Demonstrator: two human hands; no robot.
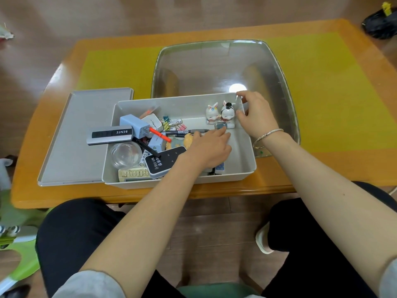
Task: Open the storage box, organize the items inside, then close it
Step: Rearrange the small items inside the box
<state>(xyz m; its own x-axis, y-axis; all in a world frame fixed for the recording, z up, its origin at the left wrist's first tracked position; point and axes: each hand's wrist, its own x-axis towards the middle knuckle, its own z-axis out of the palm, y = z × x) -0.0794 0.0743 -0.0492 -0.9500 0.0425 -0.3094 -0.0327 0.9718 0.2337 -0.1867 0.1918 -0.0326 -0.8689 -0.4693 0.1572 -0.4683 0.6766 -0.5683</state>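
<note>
Sorting was judged half done: box (242, 166) at table's near edge, lid (81, 134) laid off leftward; clutter left; left hand (206, 147) spread flat inside, right hand (255, 112) pinching small clear piece.

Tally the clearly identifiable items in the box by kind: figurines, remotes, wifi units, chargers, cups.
Rabbit figurines: 2 (white-eared, black-topped)
Remotes: 2 (BENTE remote, beige remote)
WiFi unit: 1
Blue plug chargers: 2 (large, small)
Clear cup: 1
Total: 8
Pens and clips are too overlapped to count.
</note>
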